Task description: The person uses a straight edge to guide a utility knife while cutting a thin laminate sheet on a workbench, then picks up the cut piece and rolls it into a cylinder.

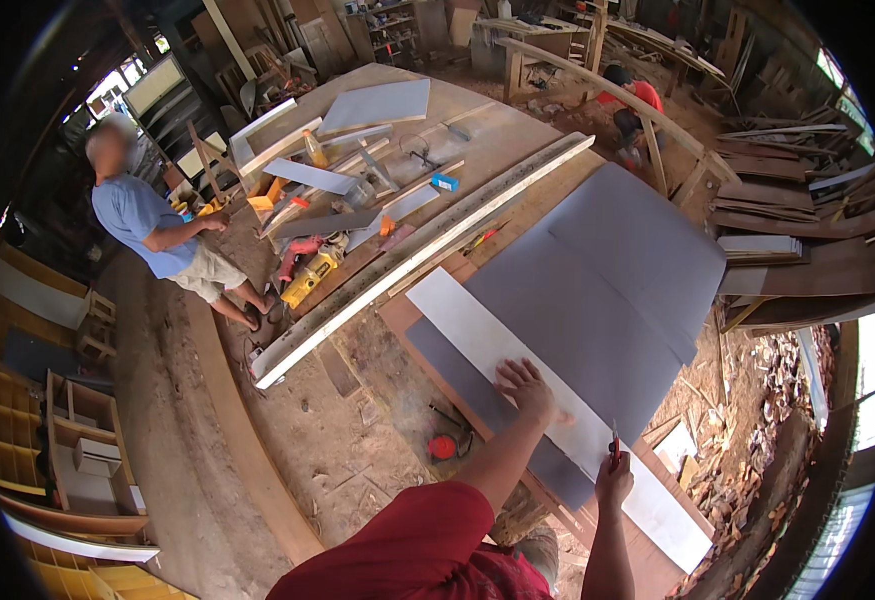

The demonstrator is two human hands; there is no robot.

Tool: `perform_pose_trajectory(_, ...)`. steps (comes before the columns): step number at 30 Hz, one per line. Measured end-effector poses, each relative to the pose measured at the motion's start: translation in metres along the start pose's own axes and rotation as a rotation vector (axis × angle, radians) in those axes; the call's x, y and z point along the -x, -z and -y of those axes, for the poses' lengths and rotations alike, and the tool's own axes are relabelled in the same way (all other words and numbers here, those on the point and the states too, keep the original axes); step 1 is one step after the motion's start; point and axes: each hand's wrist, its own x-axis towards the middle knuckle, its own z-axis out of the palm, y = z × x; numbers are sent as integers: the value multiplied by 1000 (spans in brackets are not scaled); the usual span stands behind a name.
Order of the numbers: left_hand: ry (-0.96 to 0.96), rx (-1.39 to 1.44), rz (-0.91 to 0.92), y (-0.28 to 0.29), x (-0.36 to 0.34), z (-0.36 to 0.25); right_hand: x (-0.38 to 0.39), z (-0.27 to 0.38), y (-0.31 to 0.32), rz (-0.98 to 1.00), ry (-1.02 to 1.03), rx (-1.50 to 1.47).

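My left hand (527, 391) lies flat with its fingers spread on a long white board (462, 317). The board rests slantwise across a large grey sheet (617, 290), part of which shows along the board's near side. In my right hand (613, 480), closed around its handle, is a slim red and dark utility knife (614, 446). Its narrow tip points away from me, above the far edge of the white board. Whether the tip touches the sheet is too small to tell.
A long beam (427, 255) separates the sheet from a cluttered table (487, 115). A yellow power tool (314, 272) lies by the beam, and a red tape measure (442, 446) near my left arm. A person in blue (147, 220) stands left; another in red (647, 95) crouches beyond a wooden rail.
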Motion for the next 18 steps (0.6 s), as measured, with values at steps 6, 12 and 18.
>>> perform_pose_trajectory(6,4,-2,-7,-2,-2,0,1,5,3,6,-19,17)
perform_pose_trajectory(12,25,-15,2,-3,-5,0,0,4,1,14,-21,15)
perform_pose_trajectory(18,14,9,10,-2,-6,-1,-1,2,0,20,-48,0)
